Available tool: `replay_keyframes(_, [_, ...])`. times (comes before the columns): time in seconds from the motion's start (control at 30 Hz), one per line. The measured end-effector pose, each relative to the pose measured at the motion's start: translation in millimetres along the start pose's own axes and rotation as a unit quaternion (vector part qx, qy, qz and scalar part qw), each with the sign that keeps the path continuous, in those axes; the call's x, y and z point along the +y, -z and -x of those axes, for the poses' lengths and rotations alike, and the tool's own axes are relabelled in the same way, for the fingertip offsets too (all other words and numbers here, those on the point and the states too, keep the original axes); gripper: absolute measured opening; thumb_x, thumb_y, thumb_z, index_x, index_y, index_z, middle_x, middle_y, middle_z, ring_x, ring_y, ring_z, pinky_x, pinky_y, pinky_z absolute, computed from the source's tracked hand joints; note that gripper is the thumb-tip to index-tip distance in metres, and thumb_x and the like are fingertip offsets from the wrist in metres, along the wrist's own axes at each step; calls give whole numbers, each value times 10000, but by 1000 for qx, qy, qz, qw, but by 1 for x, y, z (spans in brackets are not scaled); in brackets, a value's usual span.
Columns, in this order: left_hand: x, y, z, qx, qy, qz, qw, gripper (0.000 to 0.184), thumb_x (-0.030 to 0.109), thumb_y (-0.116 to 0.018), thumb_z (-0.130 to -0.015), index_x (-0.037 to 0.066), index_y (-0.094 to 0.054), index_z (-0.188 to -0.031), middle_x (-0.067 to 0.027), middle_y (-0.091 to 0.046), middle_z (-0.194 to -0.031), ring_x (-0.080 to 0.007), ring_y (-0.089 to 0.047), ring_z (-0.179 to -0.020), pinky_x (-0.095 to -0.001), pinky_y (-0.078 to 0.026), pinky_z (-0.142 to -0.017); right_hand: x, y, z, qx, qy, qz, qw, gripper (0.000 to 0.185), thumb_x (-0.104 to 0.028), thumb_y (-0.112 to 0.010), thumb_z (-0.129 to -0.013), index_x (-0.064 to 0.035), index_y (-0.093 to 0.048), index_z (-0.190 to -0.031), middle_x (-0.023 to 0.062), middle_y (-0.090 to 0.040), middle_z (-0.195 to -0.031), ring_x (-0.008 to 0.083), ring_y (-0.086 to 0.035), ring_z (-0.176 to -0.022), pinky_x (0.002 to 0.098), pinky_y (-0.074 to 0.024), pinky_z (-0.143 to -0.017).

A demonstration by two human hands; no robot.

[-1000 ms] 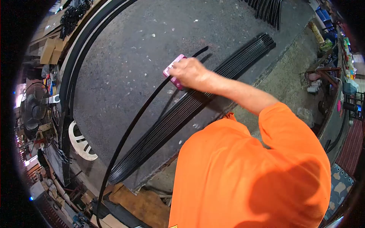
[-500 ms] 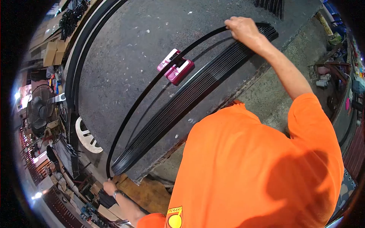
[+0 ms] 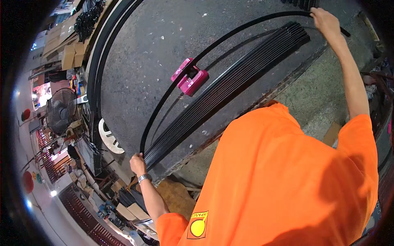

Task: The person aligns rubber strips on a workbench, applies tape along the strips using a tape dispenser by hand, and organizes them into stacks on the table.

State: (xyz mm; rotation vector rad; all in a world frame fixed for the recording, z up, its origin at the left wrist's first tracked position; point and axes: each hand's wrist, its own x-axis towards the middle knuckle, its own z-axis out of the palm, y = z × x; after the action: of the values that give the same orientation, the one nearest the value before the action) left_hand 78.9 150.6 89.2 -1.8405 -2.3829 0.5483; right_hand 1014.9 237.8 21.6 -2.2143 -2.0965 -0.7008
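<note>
A long black strip [image 3: 230,33] arcs over the dark grey table. My left hand [image 3: 138,164], with a watch at the wrist, is closed round its lower left end. Near the strip's other end, at the upper right, my right hand [image 3: 325,22] grips it, and a short piece sticks out past the fingers. Midway along, the strip passes across a pink block-like device [image 3: 193,82] on the table. Between the device and my body lies a bundle of thin black strips [image 3: 230,90], side by side along the table edge.
More black strips [image 3: 301,4] lie at the top right. Thick black bands [image 3: 96,61] curve along the table's left side, above a white slotted piece [image 3: 110,137]. A fan [image 3: 61,110] and cardboard boxes [image 3: 73,56] stand farther left. The grey tabletop [image 3: 139,78] has a worn front edge.
My right hand has moved from the pink device along the strip to the upper right. My left hand has come into view holding the other end, and has risen slightly with it.
</note>
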Motion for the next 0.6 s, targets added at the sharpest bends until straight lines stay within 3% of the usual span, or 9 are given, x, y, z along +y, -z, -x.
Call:
replay_keyframes(0.1, [43,9,-2,3,-58,13,998,244,281,-690,-903,42,-740,-885,-230,-706,-876,-428,-683,-872,-516,-525,-746,30,29,9,-110,-60,46,991,198,-287,-540,-1013,-153,-614,-1139,95,-672,-1020,356,-671,-931,471,-551,-732])
replay_keyframes(0.2, [77,9,-10,42,-128,37,990,237,265,-683,-903,36,-712,-852,-211,-696,-850,-423,-671,-847,-517,-512,-717,91,11,33,-79,-73,48,993,241,-307,-518,-1023,-154,-599,-1191,106,-672,-1076,371,-663,-957,478,-543,-754])
replay_keyframes(0.3, [118,17,-17,79,-186,63,977,229,246,-680,-904,31,-686,-825,-193,-686,-834,-411,-664,-830,-509,-506,-701,138,13,49,-107,-129,76,983,303,-336,-480,-1035,-184,-607,-1264,95,-690,-1185,366,-655,-1071,482,-549,-862])
replay_keyframes(0.37, [149,28,-22,90,-209,70,971,228,234,-677,-905,27,-672,-806,-188,-682,-830,-404,-662,-825,-501,-506,-698,170,18,55,-202,-171,131,955,354,-365,-473,-1041,-187,-595,-1321,94,-673,-1248,332,-648,-1120,465,-545,-903])
replay_keyframes(0.43, [180,38,-29,92,-224,73,967,232,223,-673,-907,24,-661,-787,-187,-681,-828,-400,-662,-822,-495,-509,-699,215,8,80,-154,-172,171,958,391,-382,-469,-1044,-173,-579,-1354,106,-661,-1275,327,-642,-1139,457,-536,-930])
replay_keyframes(0.57, [240,62,-42,102,-284,85,950,225,211,-672,-905,28,-655,-776,-184,-684,-826,-404,-664,-823,-495,-515,-698,271,21,107,-187,-238,259,917,399,-379,-465,-1050,-175,-568,-1377,117,-626,-1347,351,-596,-1219,439,-493,-1002])
replay_keyframes(0.6, [253,65,-47,101,-299,80,945,225,210,-672,-904,28,-652,-773,-183,-685,-825,-407,-666,-824,-499,-516,-696,216,90,96,-107,-212,202,950,306,-439,-669,-897,-157,-744,-986,134,-747,-906,345,-730,-827,471,-568,-689])
